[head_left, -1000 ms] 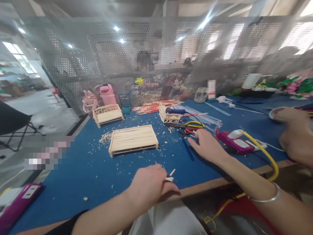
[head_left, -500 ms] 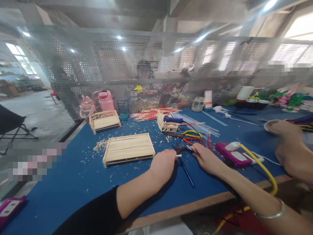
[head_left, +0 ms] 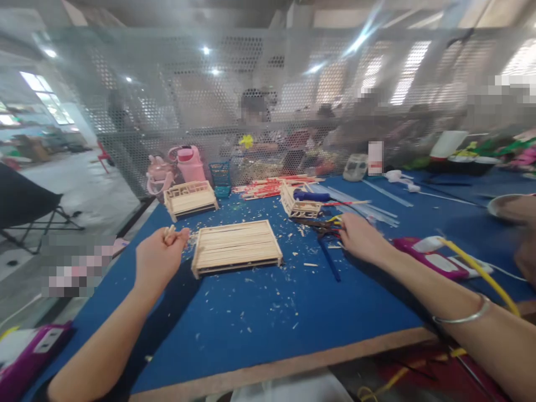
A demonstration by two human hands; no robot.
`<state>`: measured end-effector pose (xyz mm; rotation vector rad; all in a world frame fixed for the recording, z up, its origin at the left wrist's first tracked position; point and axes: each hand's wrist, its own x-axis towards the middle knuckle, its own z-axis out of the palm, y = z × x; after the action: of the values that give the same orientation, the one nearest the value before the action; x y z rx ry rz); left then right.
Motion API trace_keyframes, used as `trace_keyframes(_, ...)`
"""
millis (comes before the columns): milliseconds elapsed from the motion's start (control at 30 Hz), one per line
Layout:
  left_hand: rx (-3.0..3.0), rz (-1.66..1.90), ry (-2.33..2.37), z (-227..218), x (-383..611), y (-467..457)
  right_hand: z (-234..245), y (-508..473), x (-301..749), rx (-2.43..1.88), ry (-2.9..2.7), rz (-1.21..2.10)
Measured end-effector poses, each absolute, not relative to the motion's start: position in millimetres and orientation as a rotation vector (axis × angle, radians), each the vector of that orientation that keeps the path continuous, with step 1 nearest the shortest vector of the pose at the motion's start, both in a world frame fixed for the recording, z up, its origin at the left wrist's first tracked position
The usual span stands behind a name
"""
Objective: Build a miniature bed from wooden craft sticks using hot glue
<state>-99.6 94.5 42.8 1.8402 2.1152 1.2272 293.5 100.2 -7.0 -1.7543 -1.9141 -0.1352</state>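
Note:
My left hand [head_left: 161, 254] is raised at the left of the table, fingers closed round short wooden stick pieces [head_left: 169, 230]. Just right of it lies a flat rectangular stick frame with a slatted top [head_left: 237, 244]. My right hand [head_left: 364, 237], with a bangle on the wrist, has its fingers curled at the handles of some pliers [head_left: 320, 226]. Two tools overlap there; one blue handle [head_left: 330, 261] sticks out toward me. My fingers hide part of the yellow and red handles. A glue gun [head_left: 312, 195] with a blue body rests on a small stick frame [head_left: 299, 206].
Another slatted stick piece [head_left: 190, 200] stands at the back left, near a pink bottle [head_left: 190, 164]. Red and white sticks [head_left: 272, 187] lie behind, beside clear glue sticks [head_left: 377, 212]. A purple power strip [head_left: 435, 258] sits right. A co-worker's blurred hand [head_left: 528, 245] is at the right edge.
My left hand has swung from the table's middle to the left, past the slatted frame. My right hand has moved up to the pliers. The camera view has also shifted.

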Motion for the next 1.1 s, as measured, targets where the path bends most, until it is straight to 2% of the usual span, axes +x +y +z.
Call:
trace_keyframes(100,1.329,1.186,1.941,33,-118,105,7,108,258,-1.702,-1.925,-0.024)
trace_keyframes(267,1.159,1.109,1.676,16,-109,102,9,112,194,-1.543,-1.861,0.768)
trace_keyframes(333,1.13,1.103,1.54,15,-101,94,5,109,187,-1.474,-1.812,0.853)
trace_keyframes(500,1.242,0.834,1.352,15,-84,75,4,102,215,-1.533,-1.762,0.866)
trace_keyframes(600,1.406,0.677,1.419,12,-85,78,9,103,232,-1.651,-1.779,0.821)
trace_keyframes(767,2.019,0.871,1.86,7,-99,100,12,110,238,-1.689,-1.597,0.228)
trace_keyframes(1100,2.199,0.875,1.981,3,-93,111,8,107,236,-1.561,-1.604,0.129)
